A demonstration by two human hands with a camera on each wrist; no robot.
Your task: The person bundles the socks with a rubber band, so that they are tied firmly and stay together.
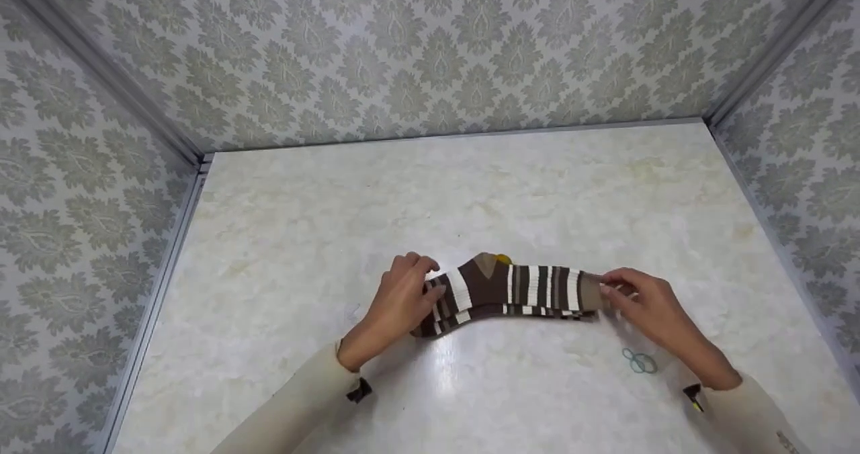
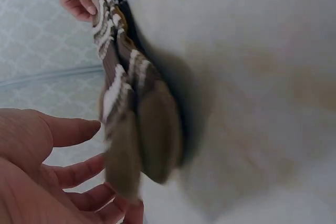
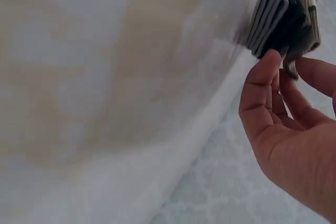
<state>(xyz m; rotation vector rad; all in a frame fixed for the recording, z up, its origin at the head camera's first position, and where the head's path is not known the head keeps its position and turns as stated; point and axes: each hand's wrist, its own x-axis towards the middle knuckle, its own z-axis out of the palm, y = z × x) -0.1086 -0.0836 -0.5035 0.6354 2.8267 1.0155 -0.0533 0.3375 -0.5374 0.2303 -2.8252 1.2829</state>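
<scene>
A stack of striped socks (image 1: 487, 289) in brown, white and beige lies lengthwise across the table, toes to the left and cuffs to the right. In the right wrist view, several folded layers (image 3: 283, 19) show at the cuff end, black and grey ones among them. My right hand (image 1: 641, 306) pinches the edge of the top beige cuff (image 1: 591, 293) between thumb and fingers. Over at the toe end is my left hand (image 1: 403, 296), thumb and fingers spread apart. Its fingertips reach behind the beige toes (image 2: 123, 161) in the left wrist view.
Thin teal rings (image 1: 639, 361), like elastic bands, lie on the marbled table (image 1: 470, 192) near my right wrist. Patterned panels (image 1: 443, 51) stand along the back and both sides. A yellow patch (image 1: 502, 259) shows at the heel side of the stack.
</scene>
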